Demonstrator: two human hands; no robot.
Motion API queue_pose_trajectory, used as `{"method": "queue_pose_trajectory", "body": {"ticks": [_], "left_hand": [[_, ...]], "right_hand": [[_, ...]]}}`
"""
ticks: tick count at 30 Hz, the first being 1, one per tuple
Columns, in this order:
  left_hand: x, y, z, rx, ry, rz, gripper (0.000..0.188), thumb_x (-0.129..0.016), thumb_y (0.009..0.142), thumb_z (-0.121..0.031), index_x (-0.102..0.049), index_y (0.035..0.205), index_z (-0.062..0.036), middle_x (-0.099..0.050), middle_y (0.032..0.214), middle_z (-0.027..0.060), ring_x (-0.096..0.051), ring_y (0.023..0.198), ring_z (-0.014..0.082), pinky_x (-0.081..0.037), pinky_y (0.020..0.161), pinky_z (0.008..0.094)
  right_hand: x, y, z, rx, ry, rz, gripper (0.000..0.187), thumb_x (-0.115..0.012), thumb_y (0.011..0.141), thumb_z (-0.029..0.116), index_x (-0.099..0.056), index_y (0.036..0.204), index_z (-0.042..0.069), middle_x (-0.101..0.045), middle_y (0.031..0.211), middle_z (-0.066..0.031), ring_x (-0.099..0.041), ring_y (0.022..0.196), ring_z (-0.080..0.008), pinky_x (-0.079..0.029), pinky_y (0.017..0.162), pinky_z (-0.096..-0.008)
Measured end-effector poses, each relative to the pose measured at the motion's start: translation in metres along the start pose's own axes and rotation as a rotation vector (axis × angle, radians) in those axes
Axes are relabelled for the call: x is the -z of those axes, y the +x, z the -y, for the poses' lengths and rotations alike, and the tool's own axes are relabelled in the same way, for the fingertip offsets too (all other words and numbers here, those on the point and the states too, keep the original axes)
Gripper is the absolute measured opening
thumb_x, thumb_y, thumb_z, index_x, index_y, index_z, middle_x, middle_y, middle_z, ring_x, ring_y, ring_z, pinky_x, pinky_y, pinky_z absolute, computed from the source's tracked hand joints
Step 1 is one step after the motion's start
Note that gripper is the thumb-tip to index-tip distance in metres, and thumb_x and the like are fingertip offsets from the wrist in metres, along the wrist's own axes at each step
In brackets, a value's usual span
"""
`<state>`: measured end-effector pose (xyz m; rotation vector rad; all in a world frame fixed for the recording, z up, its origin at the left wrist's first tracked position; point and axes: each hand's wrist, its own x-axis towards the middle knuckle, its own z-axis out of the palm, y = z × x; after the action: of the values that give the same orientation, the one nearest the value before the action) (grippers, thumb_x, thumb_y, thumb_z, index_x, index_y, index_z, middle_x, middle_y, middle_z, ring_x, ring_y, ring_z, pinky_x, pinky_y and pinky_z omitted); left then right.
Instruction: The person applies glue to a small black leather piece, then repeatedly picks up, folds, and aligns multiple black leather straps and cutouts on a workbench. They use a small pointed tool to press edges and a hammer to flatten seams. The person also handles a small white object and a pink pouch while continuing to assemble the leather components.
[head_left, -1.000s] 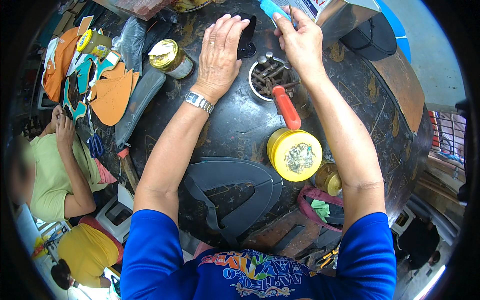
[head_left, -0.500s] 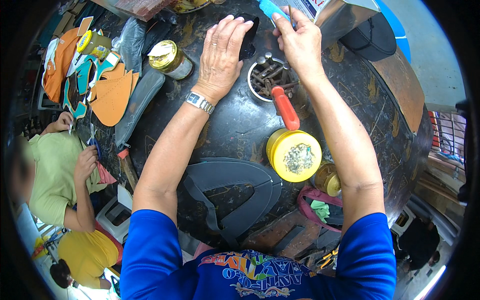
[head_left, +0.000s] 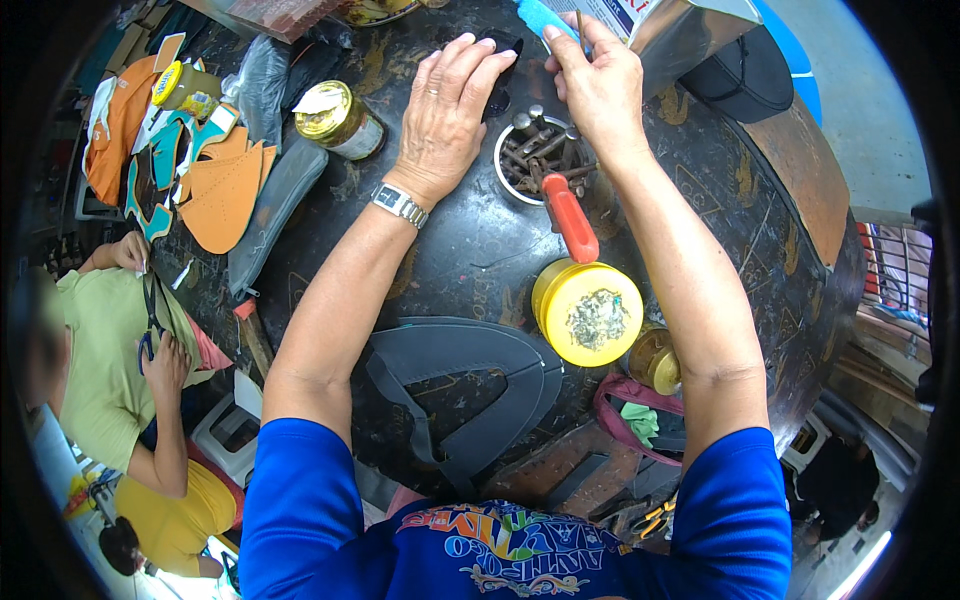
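Observation:
My left hand [head_left: 445,120], with a wristwatch on its wrist, is at the far middle of the table. Its fingers bend over a glossy black piece [head_left: 503,78], and the thumb is hidden. Across from it, my right hand [head_left: 602,92] pinches a thin brown rod [head_left: 581,28], whose lower end is hidden. A light blue fuzzy item [head_left: 543,18] lies beside those fingertips; I cannot tell whether they touch it. Between my forearms stands a white-rimmed can [head_left: 512,183] of metal punches [head_left: 545,143], with a red-handled tool [head_left: 571,218] leaning out of it.
A yellow-lidded tub [head_left: 590,315], a small jar [head_left: 655,362] and black stitched pieces [head_left: 470,375] lie nearer me. At left are a glue-smeared jar [head_left: 340,120] and orange cut pieces [head_left: 222,205]. A co-worker in green [head_left: 115,350] holds scissors [head_left: 150,320]. A black cap [head_left: 745,80] sits far right.
My left hand and the black piece have shifted slightly; my right hand is nearly still. The co-worker's hands have moved, bringing the scissors nearer their body.

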<state>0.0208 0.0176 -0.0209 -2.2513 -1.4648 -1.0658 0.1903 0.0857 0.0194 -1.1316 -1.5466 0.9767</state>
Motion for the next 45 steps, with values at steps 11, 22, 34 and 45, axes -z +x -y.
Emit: {"method": "queue_pose_trajectory", "body": {"ticks": [11,22,34,45], "left_hand": [[-0.005,-0.001,0.005,-0.056,0.019,-0.013,0.081,-0.067,0.068,0.010,-0.049,0.141,-0.0176,-0.048,0.141,0.0069,-0.044,0.137,0.0274,-0.035,0.115,0.0464],[0.003,-0.001,0.006,0.072,0.035,-0.006,0.098,-0.089,0.055,0.003,-0.045,0.141,-0.0134,-0.046,0.142,0.0113,-0.039,0.140,0.0311,-0.036,0.116,0.0429],[0.010,-0.001,0.006,0.309,-0.078,-0.106,0.101,-0.088,0.056,0.002,-0.039,0.144,-0.0085,-0.040,0.144,0.0167,-0.036,0.141,0.0354,-0.033,0.118,0.0411],[0.003,-0.009,0.005,0.083,-0.006,-0.035,0.098,-0.084,0.055,0.005,-0.046,0.143,-0.0161,-0.046,0.142,0.0085,-0.040,0.139,0.0301,-0.032,0.117,0.0468]], "right_hand": [[-0.002,-0.001,0.000,-0.018,-0.008,-0.008,0.032,-0.068,0.095,0.027,-0.069,0.121,0.007,-0.064,0.071,-0.0001,-0.054,0.057,-0.0032,-0.042,0.051,-0.0201],[0.012,0.001,0.011,-0.025,0.054,0.178,0.037,-0.070,0.094,0.027,-0.065,0.125,0.008,-0.063,0.079,-0.0029,-0.055,0.065,-0.0061,-0.045,0.058,-0.0228],[0.001,-0.001,0.003,-0.023,-0.017,0.016,0.033,-0.068,0.095,0.028,-0.068,0.121,0.006,-0.064,0.071,0.0002,-0.053,0.056,-0.0034,-0.042,0.052,-0.0204],[0.001,0.000,0.001,0.006,-0.043,0.014,0.030,-0.068,0.095,0.028,-0.069,0.117,0.006,-0.064,0.070,-0.0002,-0.053,0.056,-0.0037,-0.042,0.051,-0.0209]]}}
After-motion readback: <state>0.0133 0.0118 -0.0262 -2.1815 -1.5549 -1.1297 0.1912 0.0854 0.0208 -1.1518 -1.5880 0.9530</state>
